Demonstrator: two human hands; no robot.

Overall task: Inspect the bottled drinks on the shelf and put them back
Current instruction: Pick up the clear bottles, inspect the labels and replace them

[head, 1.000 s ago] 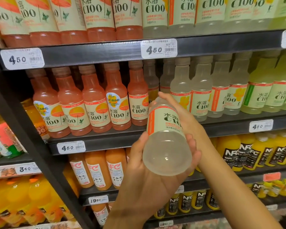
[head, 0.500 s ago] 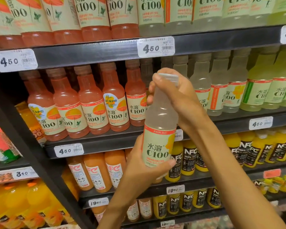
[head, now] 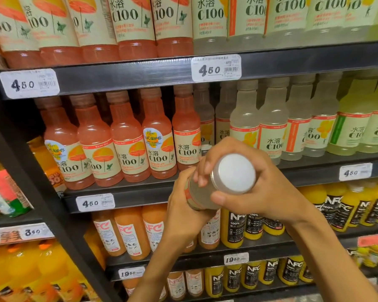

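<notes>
While the pale bottle (head: 214,184) lies tipped toward the camera with its white cap (head: 236,172) facing me, I see it held in the air in front of the middle shelf (head: 140,192), off the boards entirely. My right hand (head: 260,182) curls around the neck just behind the cap, thumb below and fingers wrapped over the top. My left hand (head: 183,212) cups the lower body of the bottle from underneath, fingers bent around the label. Behind the hands stand a row of pink C100 bottles (head: 127,140) to the left and cloudy white C100 bottles (head: 273,125) to the right. A price tag (head: 95,202) reading 4.50 sits on the shelf edge, and yellow NFC juice bottles (head: 232,229) fill the shelf below.
</notes>
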